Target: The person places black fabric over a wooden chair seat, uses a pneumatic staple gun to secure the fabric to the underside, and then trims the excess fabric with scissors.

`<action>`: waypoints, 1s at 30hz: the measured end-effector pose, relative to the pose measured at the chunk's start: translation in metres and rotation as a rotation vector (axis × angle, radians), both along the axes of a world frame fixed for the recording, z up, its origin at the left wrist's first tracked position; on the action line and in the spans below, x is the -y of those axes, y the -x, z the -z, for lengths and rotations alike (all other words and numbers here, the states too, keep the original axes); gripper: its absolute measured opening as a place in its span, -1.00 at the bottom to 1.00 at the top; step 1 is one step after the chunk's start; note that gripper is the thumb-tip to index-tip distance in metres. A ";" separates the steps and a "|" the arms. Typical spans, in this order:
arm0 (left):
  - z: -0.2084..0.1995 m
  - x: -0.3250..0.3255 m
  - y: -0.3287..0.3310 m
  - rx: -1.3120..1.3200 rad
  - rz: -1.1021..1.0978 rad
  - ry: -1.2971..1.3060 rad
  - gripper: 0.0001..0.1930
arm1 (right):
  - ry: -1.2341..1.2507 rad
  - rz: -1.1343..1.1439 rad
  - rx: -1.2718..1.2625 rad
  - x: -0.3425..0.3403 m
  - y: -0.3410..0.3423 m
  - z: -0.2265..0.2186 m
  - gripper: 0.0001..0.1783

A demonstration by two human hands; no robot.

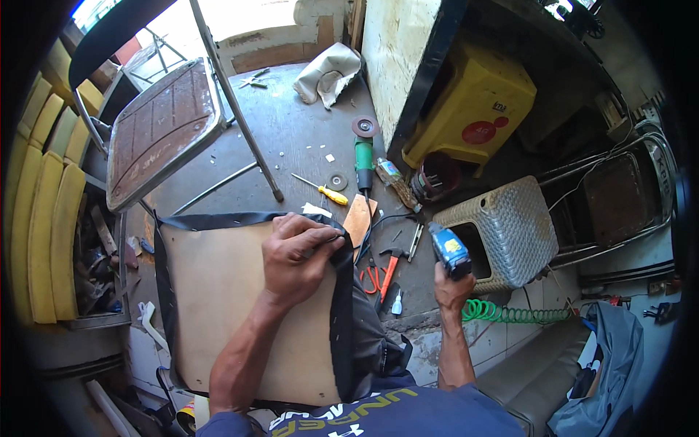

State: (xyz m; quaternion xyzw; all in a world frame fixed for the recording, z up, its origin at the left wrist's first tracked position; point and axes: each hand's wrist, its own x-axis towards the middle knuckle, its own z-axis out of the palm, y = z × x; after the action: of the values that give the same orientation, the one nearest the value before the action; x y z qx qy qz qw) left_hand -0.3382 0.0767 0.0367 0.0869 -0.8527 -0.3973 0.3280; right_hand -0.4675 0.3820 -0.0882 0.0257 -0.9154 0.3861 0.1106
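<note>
A tan board [240, 320] rests in front of me, its edges wrapped in black fabric [341, 331] that is folded over and dotted with staples. At the board's far right corner, my left hand [298, 255] pinches the folded black fabric between thumb and fingers. To the right, away from the board, my right hand [453, 289] is wrapped around the grip of a blue air staple gun [449, 249]. The staple gun's nose points away from me, and a green coiled hose [502, 312] runs beside it.
Ahead on the floor lie a yellow screwdriver [334, 195], a green angle grinder [364, 162], a hammer [389, 275] and red-handled scissors [372, 280]. A folding chair [164, 131] stands far left. On the right are a woven stool [520, 233] and a yellow stool [484, 102].
</note>
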 end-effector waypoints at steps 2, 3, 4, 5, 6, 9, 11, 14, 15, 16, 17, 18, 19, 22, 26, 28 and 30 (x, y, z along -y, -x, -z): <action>-0.001 0.005 -0.006 0.053 0.074 -0.012 -0.81 | -0.081 0.015 -0.036 0.001 0.007 -0.015 -0.66; -0.002 0.007 -0.012 0.097 0.117 -0.009 -0.81 | -0.026 -0.009 -0.049 0.000 0.010 -0.014 -0.68; -0.003 0.008 -0.017 0.141 0.158 -0.005 -0.82 | -0.016 -0.016 -0.009 -0.004 0.007 -0.015 -0.68; -0.003 0.008 -0.024 0.127 0.227 0.010 -0.81 | -0.005 -0.028 0.028 -0.006 0.006 -0.017 -0.69; -0.005 0.003 -0.029 0.127 0.236 0.067 -0.81 | 0.007 -0.041 0.064 -0.009 0.005 -0.018 -0.69; -0.014 -0.022 -0.045 0.139 0.206 0.278 -0.78 | 0.114 -0.110 0.154 -0.011 -0.002 -0.023 -0.71; -0.015 -0.040 -0.056 0.139 0.080 0.315 -0.77 | 0.164 -0.189 0.257 -0.009 -0.012 -0.035 -0.73; 0.006 -0.044 -0.069 0.058 -0.014 0.117 -0.80 | 0.221 -0.332 0.308 0.004 -0.023 -0.052 -0.77; 0.010 -0.044 -0.071 0.017 -0.045 0.038 -0.81 | 0.255 -0.392 0.348 0.007 -0.025 -0.060 -0.78; 0.011 -0.045 -0.076 0.036 -0.089 0.024 -0.83 | 0.273 -0.459 0.293 0.010 -0.027 -0.062 -0.79; 0.006 -0.046 -0.075 0.045 -0.133 0.009 -0.85 | 0.289 -0.527 0.228 0.014 -0.026 -0.066 -0.79; 0.003 -0.045 -0.075 0.054 -0.177 -0.005 -0.87 | 0.256 -0.614 0.185 0.015 -0.027 -0.074 -0.75; 0.005 -0.041 -0.074 0.054 -0.174 0.038 -0.90 | 0.229 -0.704 0.134 0.018 -0.025 -0.083 -0.70; 0.012 -0.038 -0.074 0.068 -0.125 -0.037 -0.90 | 0.159 -1.001 0.067 0.035 -0.015 -0.130 -0.59; 0.014 -0.041 -0.071 0.072 -0.165 -0.077 -0.92 | -0.003 -1.258 -0.056 0.056 -0.010 -0.168 -0.49; 0.014 -0.044 -0.068 0.093 -0.203 -0.070 -0.92 | -0.033 -1.295 -0.063 0.065 -0.010 -0.171 -0.50; 0.012 -0.045 -0.067 0.095 -0.215 -0.067 -0.93 | -0.113 -1.345 -0.082 0.073 -0.010 -0.178 -0.50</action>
State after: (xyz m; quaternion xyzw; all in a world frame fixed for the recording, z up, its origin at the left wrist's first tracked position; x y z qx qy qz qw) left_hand -0.2712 0.1213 0.0243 0.2074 -0.8394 -0.3834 0.3247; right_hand -0.4574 0.3091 0.0897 0.6103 -0.7140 0.3212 -0.1206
